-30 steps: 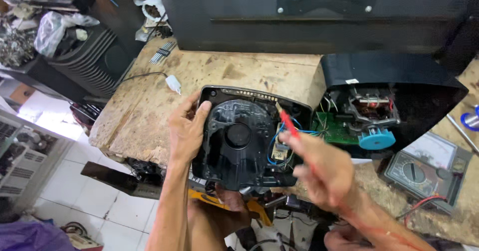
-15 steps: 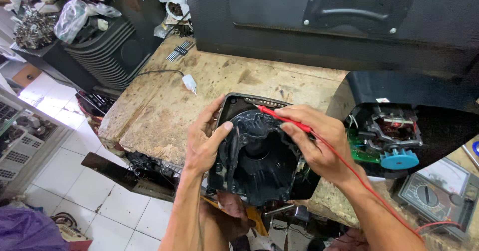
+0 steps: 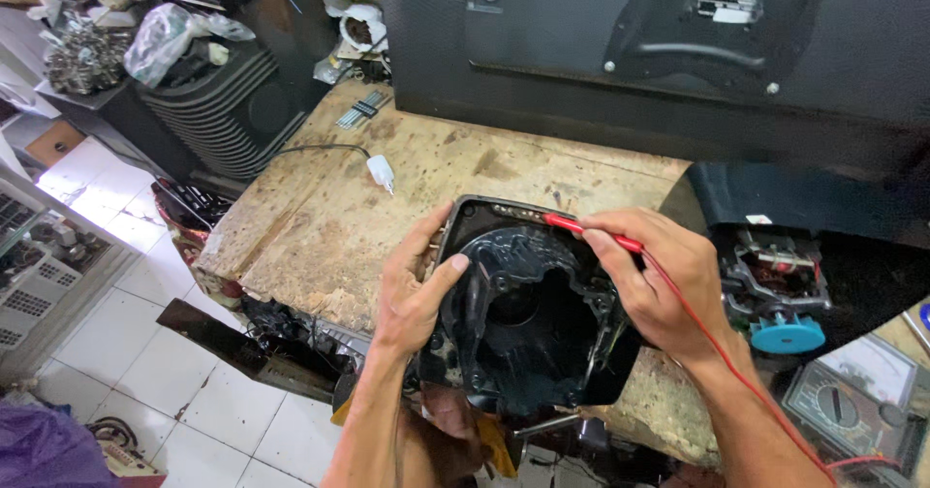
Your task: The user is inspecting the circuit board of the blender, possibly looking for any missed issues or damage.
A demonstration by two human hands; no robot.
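1. Right hand [image 3: 668,284]: grip closed around a red probe [image 3: 591,232], pinched between thumb and fingers. The probe's metal tip points left and slightly up, landing at the top rim of a black plastic housing [image 3: 523,323].
2. Left hand [image 3: 415,294]: grip clamped on the housing's left edge, thumb hooked over the rim toward the inside, fingers wrapped behind. It holds the housing tilted up, its open side facing the camera.
3. Key relation: the probe's long axis runs roughly left to right along the housing's upper edge. The tip touches or nearly touches a row of small contacts there; exact contact too small to tell. The right hand is the nearer one to that spot; the left is on the opposite side.
4. The housing sits between the two hands, at the front edge of the worn wooden surface [image 3: 320,226], partly overhanging it.
5. A red wire [image 3: 717,352] trails from the probe down past the right wrist toward a meter with a dial [image 3: 852,396] at lower right.
6. Just right of the right hand: an exposed motor with a blue cog [image 3: 787,333].
7. Farther out: a white plug on a black cord [image 3: 382,171] lies on the surface to the upper left; a large dark speaker cabinet [image 3: 659,52] stands at the back.
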